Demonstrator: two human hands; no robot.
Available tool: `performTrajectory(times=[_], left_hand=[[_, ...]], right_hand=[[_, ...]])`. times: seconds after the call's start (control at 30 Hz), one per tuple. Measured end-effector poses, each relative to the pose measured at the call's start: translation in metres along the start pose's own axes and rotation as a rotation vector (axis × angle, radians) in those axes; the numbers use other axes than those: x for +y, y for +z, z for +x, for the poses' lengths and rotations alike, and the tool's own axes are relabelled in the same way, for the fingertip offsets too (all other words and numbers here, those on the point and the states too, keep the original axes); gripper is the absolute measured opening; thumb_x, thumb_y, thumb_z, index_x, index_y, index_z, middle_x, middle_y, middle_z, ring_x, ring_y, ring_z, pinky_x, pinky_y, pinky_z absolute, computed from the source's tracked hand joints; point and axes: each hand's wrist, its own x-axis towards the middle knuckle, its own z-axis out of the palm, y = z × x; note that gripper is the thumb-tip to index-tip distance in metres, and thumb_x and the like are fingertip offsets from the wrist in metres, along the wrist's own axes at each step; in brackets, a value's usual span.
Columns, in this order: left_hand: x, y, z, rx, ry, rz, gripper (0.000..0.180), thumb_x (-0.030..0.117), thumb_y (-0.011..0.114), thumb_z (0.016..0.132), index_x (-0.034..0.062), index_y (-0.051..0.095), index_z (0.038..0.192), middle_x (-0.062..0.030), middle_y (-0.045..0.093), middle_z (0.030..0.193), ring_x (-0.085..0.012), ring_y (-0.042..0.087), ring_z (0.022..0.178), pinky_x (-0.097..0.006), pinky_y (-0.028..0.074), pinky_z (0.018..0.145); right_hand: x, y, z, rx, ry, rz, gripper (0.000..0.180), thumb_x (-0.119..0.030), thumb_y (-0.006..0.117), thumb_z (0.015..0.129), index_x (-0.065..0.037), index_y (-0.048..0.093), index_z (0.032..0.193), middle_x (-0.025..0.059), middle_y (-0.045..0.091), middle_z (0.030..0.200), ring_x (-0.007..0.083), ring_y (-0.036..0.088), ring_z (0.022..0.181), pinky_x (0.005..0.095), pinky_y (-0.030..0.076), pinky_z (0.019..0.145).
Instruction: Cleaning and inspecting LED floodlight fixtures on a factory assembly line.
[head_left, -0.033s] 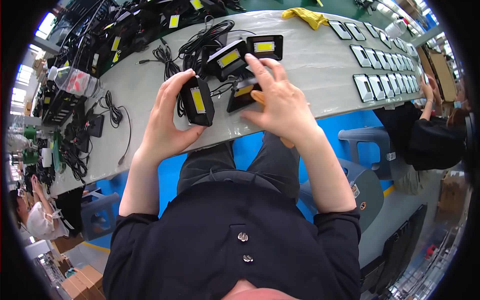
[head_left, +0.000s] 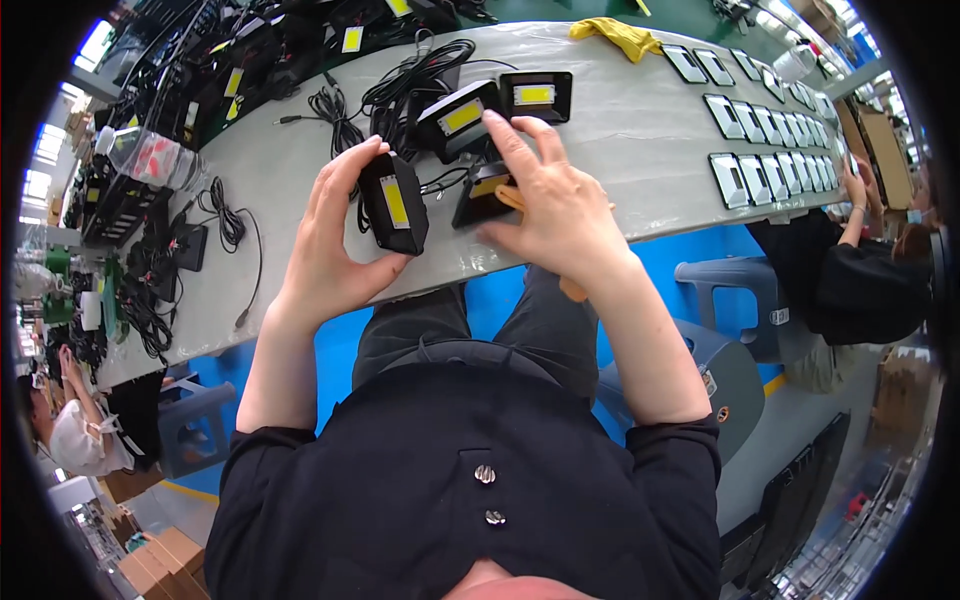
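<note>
My left hand (head_left: 325,235) is wrapped round a black lamp housing (head_left: 406,228) with a yellow LED panel, tilted up at the table's near edge. In my right hand (head_left: 568,207) is an orange-handled tool (head_left: 509,196); the hand hides most of it, and its kind cannot be made out. Under the right fingers, another black lamp (head_left: 470,208) lies tilted, partly covered. Just beyond my right fingertips are two more lamps with yellow panels, one tilted (head_left: 455,120) and one flatter (head_left: 548,110). Black cables (head_left: 410,85) lie coiled behind them.
Rows of lamp frames (head_left: 755,125) lie at the table's right, near a yellow glove (head_left: 625,40). More black cable (head_left: 232,230) lies at left. Dark lamps are piled at far left beside a clear plastic bag (head_left: 150,160). People sit at both ends; grey stools (head_left: 735,290) stand right.
My right hand has shifted slightly left, its thumb blurred. The lamp beneath it has turned a little, and a pale metallic part by the fingers is no longer visible. My left hand stays put.
</note>
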Motion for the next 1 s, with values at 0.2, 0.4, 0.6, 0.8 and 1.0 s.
performTrajectory(times=[0.2,0.4,0.6,0.8,1.0], left_hand=[[-0.008,-0.011,-0.013,0.069,0.153,0.062,0.08,0.0,0.074,0.056,0.0034,0.047,0.132,-0.0145,0.051,0.13,-0.0319,0.05,0.122,-0.04,0.043,0.101],[-0.015,-0.001,-0.017,0.033,0.132,0.041,0.078,-0.001,0.073,0.054,0.0035,0.05,0.129,-0.0143,0.052,0.127,-0.0341,0.052,0.117,-0.042,0.047,0.096],[0.0,-0.013,-0.012,0.032,0.162,-0.013,0.075,0.0,0.073,0.053,0.0014,0.052,0.125,-0.0158,0.055,0.121,-0.0331,0.055,0.112,-0.041,0.047,0.092],[0.009,-0.008,-0.027,-0.073,0.29,0.058,0.062,0.01,0.068,0.061,0.0025,0.056,0.122,-0.0143,0.056,0.118,-0.0324,0.056,0.109,-0.043,0.048,0.093],[0.044,0.026,-0.023,-0.016,0.61,0.116,0.036,0.005,0.068,0.073,0.0061,0.063,0.108,-0.0101,0.058,0.108,-0.0257,0.06,0.094,-0.037,0.054,0.077]], right_hand=[[0.003,0.023,-0.009,0.224,-0.143,-0.006,0.07,-0.023,0.085,0.061,-0.013,0.052,0.121,0.0085,0.061,0.105,0.0303,0.064,0.085,0.037,0.054,0.07],[0.021,0.023,-0.028,0.377,-0.095,0.148,0.075,-0.027,0.087,0.058,-0.006,0.05,0.12,0.0082,0.062,0.1,0.0225,0.065,0.072,0.0314,0.052,0.062],[0.022,0.005,-0.002,0.442,-0.124,0.246,0.073,-0.026,0.086,0.063,-0.002,0.047,0.119,0.0114,0.064,0.092,0.025,0.067,0.076,0.0325,0.054,0.066],[-0.009,-0.016,0.037,0.275,-0.12,0.388,0.062,-0.032,0.08,0.067,0.001,0.056,0.113,0.0163,0.066,0.093,0.0304,0.067,0.084,0.0366,0.052,0.076],[-0.07,-0.01,0.095,-0.007,-0.171,0.143,0.062,-0.046,0.068,0.062,0.006,0.06,0.094,0.022,0.066,0.082,0.0345,0.066,0.08,0.0396,0.053,0.076]])
